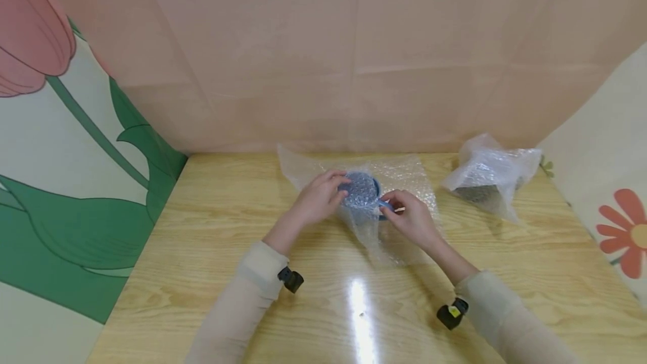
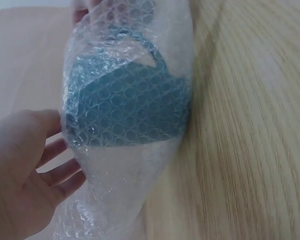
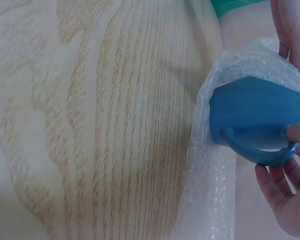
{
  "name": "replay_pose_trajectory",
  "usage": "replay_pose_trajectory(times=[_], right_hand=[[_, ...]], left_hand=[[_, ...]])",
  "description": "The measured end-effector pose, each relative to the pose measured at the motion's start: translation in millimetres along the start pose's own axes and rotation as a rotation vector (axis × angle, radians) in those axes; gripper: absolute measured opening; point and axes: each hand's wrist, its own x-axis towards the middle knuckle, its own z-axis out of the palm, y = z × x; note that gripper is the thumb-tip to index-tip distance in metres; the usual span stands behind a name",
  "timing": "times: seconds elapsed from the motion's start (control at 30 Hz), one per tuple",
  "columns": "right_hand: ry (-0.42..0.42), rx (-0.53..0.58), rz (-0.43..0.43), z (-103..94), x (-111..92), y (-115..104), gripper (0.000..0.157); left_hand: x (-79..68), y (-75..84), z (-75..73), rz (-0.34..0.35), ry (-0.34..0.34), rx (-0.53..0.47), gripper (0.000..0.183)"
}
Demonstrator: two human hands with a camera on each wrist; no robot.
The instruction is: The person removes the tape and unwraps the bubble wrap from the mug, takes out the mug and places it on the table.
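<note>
A blue mug (image 3: 255, 110) stands on the table, partly covered by a sheet of bubble wrap (image 1: 404, 173). One flap passes over its mouth and down the near side. My left hand (image 1: 319, 195) holds this flap against the left of the mug's rim, thumb and fingers spread around it. With thumb and fingers my right hand (image 1: 411, 218) pinches the mug's handle (image 3: 255, 154), which sticks out to the right, uncovered. Through the plastic the mug's body (image 2: 127, 105) shows in the left wrist view. The mug's base is hidden in the head view.
Toward the back right of the wooden table (image 1: 202, 274) sits another bubble-wrapped bundle (image 1: 490, 167), with something dark inside. A pink-beige backdrop (image 1: 303, 72) rises along the table's back edge. Printed flower panels flank both sides. Small black cameras (image 1: 291, 280) are strapped at the wrists.
</note>
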Motion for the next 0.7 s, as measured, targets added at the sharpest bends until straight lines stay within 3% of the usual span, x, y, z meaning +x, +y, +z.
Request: replay_pose_trajectory(times=[0.23, 0.47, 0.7], right_hand=[[0.009, 0.015, 0.021, 0.6, -1, 0, 0.016], [-0.025, -0.008, 0.052, -0.1, -1, -1, 0.017], [-0.040, 0.015, 0.090, 0.2, -1, 1, 0.017]], left_hand=[[8.8, -3.5, -3.4, -0.029, 0.017, 0.046, 0.042], [13.2, -6.5, -10.0, -0.104, -0.007, 0.060, 0.059], [16.6, -6.6, -15.9, -0.148, -0.026, 0.091, 0.061]])
